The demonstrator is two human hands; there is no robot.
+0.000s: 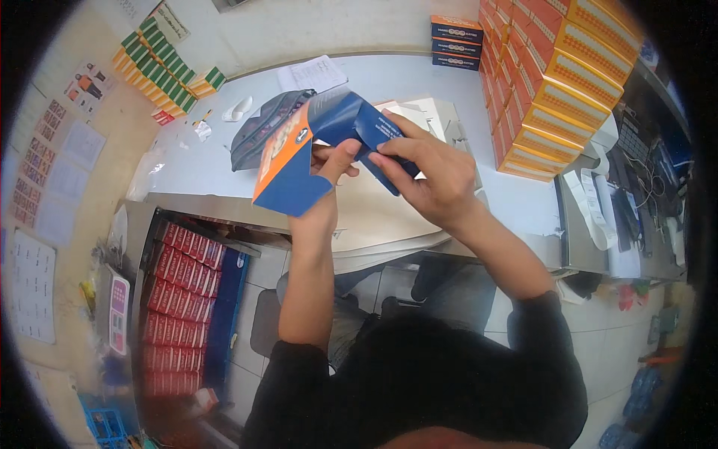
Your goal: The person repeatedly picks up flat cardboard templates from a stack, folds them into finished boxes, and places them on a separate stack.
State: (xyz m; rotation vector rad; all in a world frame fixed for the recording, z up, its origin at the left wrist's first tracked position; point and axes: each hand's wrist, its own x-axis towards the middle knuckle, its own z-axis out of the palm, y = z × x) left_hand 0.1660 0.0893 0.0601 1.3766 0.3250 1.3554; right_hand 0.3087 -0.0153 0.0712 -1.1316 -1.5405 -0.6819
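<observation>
Both hands hold a partly folded cardboard box (289, 168), blue with an orange printed panel, above the table. My left hand (336, 163) grips it from inside, thumb on the blue card near the middle; its other fingers are partly hidden. On the right, my right hand (432, 163) pinches a blue flap (378, 129) that bears small white writing. The box's near end is open, its blue panel pointing down over my left wrist. Under the hands lies a stack of large pale sheets (387, 219) at the table's front edge.
A dark zipped pouch (258, 132) lies behind the box. Tall stacked orange and yellow boxes (561, 106) stand at right, beside several blue-orange boxes (457, 47). Green-orange boxes (162, 67) stack at far left. Below left, a drawer holds red packs (179, 303). Paper rolls (594, 207) lie right.
</observation>
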